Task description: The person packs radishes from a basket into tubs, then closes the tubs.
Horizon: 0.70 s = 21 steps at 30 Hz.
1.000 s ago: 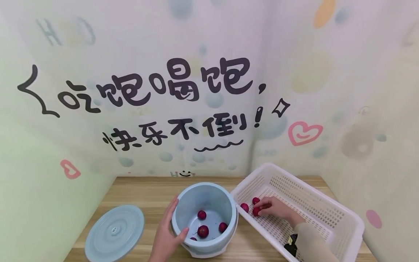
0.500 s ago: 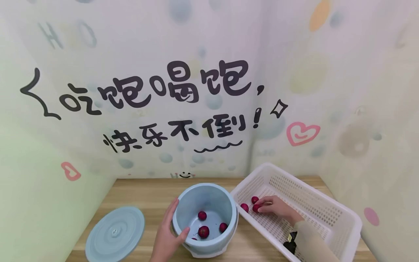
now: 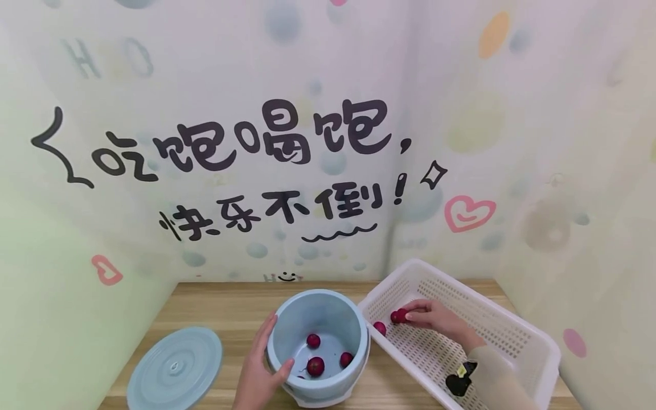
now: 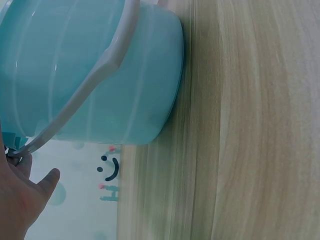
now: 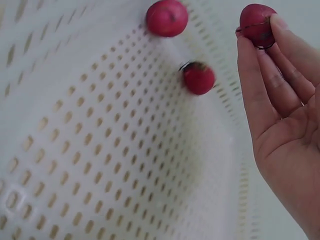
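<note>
A light blue bucket (image 3: pixel 319 390) stands on the table with several red radishes (image 3: pixel 315 366) inside. My left hand (image 3: pixel 258 364) holds its near left side, thumb at the rim and fingers along the outside; in the left wrist view this hand (image 4: pixel 22 192) is beside the end of the white handle (image 4: pixel 95 75). Over the white basket (image 3: pixel 512 316), my right hand (image 3: pixel 443 320) pinches a radish (image 5: pixel 257 25) between thumb and fingertips, lifted off the basket floor. Two other radishes, one (image 5: pixel 167 18) by the wall and a smaller one (image 5: pixel 199 78), lie in the basket.
A round blue lid (image 3: pixel 174 367) lies on the wooden table (image 3: pixel 220 302) left of the bucket. The basket's left corner nearly meets the bucket's rim. Printed wall sheets (image 3: pixel 230 68) close off the back and both sides.
My right hand has raised its radish slightly off the basket floor, moving it up and away. My left hand keeps its place at the bucket. The head view has shifted a little.
</note>
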Tool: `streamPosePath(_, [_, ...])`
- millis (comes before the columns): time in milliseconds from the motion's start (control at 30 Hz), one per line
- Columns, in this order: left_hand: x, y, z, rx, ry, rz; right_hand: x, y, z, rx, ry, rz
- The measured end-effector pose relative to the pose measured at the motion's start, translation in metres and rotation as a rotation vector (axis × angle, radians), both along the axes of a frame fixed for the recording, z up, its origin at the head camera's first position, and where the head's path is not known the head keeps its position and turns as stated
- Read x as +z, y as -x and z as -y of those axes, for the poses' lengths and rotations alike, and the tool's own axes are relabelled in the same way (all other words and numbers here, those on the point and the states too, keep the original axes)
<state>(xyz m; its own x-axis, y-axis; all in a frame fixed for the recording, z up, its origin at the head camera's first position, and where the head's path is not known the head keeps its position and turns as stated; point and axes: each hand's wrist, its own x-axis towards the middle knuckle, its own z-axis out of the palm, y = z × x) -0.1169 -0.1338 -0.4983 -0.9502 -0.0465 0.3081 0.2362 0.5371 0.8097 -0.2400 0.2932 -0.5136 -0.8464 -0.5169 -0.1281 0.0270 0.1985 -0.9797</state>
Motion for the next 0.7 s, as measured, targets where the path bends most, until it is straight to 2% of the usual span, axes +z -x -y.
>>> streamPosePath(200, [-0.002,0.001,0.000,-0.002,0.015,-0.063,0.031,-0.002,0.013,-0.018,-0.063,-0.083])
streamPosePath(400, [-0.001,0.003,0.000,0.000,0.013,-0.025,0.055,-0.005,0.030,-0.036,-0.086,-0.150])
streamPosePath(500, [-0.001,0.006,0.000,-0.004,0.018,-0.030,0.065,-0.007,0.040,-0.048,-0.097,-0.182])
streamPosePath(700, [-0.003,0.004,0.002,0.000,0.019,-0.039,0.076,-0.014,0.064,-0.033,-0.133,-0.208])
